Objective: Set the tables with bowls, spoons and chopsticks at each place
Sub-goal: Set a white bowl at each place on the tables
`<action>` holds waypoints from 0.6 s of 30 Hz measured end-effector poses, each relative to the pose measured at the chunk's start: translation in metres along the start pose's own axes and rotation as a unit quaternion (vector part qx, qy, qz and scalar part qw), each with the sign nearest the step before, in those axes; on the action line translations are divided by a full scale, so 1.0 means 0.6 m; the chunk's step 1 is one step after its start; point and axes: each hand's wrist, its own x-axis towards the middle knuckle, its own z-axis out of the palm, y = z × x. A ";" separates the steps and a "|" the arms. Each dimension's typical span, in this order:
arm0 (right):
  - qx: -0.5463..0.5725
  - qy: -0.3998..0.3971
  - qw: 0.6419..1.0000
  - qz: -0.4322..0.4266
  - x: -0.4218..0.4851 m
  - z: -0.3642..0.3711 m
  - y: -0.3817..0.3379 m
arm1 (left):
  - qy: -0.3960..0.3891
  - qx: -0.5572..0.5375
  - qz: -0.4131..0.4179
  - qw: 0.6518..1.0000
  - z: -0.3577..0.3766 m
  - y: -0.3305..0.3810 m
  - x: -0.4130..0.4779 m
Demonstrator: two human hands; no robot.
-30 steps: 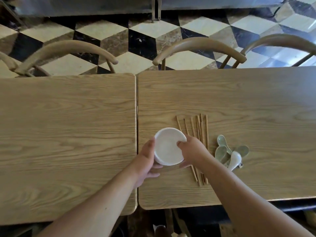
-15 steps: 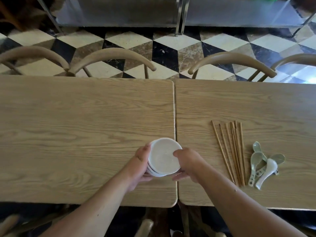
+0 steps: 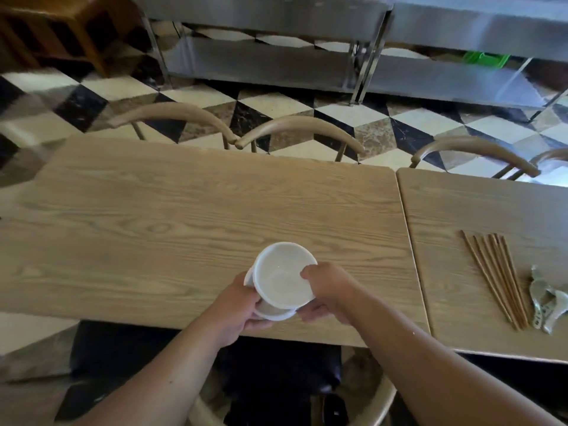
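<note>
A stack of white bowls [image 3: 281, 279] hangs just above the near edge of the left wooden table [image 3: 184, 216]. My left hand [image 3: 238, 305] grips the stack from the left and below. My right hand [image 3: 327, 290] pinches the rim of the top bowl, which is tilted and lifted a little off the ones beneath. On the right table [image 3: 479, 216] lies a bundle of wooden chopsticks [image 3: 495, 276], and beside it a small heap of pale green and white spoons [image 3: 548, 298].
Three curved-back wooden chairs [image 3: 299, 132] stand along the far side of the tables, and a dark-seated chair [image 3: 276, 379] sits below my arms. Steel shelving [image 3: 276, 59] runs across the back over a checkered floor.
The bowl stack has moved left from the right table to over the left table. The top bowl is now tilted apart from the rest. The chopsticks and spoons stayed where they were.
</note>
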 end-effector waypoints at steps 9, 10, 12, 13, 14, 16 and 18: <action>0.003 -0.019 1.000 0.020 0.014 0.058 -0.006 | -0.008 -0.123 -0.028 0.992 -0.060 -0.037 0.002; 0.008 -0.020 1.000 0.020 0.018 0.057 -0.004 | -0.012 -0.125 -0.028 0.992 -0.058 -0.036 0.007; 0.019 -0.027 0.999 0.020 0.022 0.049 -0.001 | -0.010 -0.107 -0.030 0.994 -0.051 -0.031 0.018; 0.028 -0.032 0.999 0.021 0.024 0.043 0.001 | -0.003 -0.097 -0.035 0.995 -0.048 -0.030 0.025; 0.040 -0.039 0.998 0.023 0.026 0.037 0.001 | 0.007 -0.090 -0.042 0.995 -0.044 -0.028 0.032; 0.066 -0.048 0.996 0.024 0.031 0.022 0.002 | 0.023 -0.091 -0.052 0.994 -0.033 -0.023 0.043; 0.092 -0.049 0.994 0.020 0.041 0.008 0.003 | 0.033 -0.104 -0.055 0.992 -0.024 -0.016 0.050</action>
